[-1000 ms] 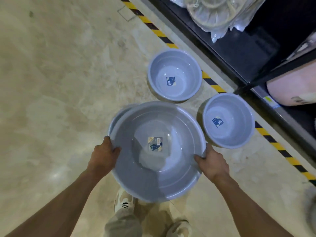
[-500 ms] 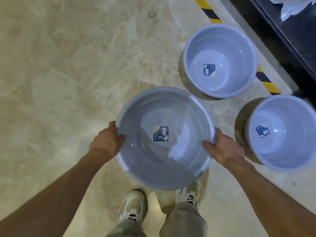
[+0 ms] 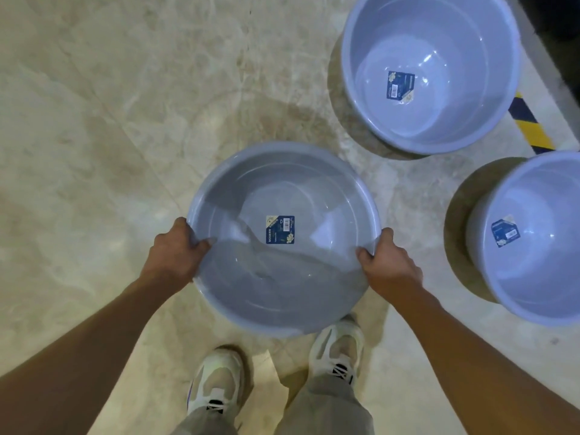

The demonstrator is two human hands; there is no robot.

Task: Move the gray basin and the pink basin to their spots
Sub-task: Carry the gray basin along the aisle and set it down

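The gray basin (image 3: 284, 240) hangs dead centre over the floor (image 3: 110, 136), left hand (image 3: 175, 255) at nine o'clock, right hand (image 3: 389, 265) at three, fingers curled over its rim. It isn't set down yet; no pink basin shows.

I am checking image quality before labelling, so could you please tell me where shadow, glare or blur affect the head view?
Head view: a hard-edged shadow darkens the near half of the held gray basin, between the left hand and right hand; small bright glints dot the far basin; both floor basins cast dark shadows to their left; the right basin is cut by the frame edge; the label print is mostly soft.
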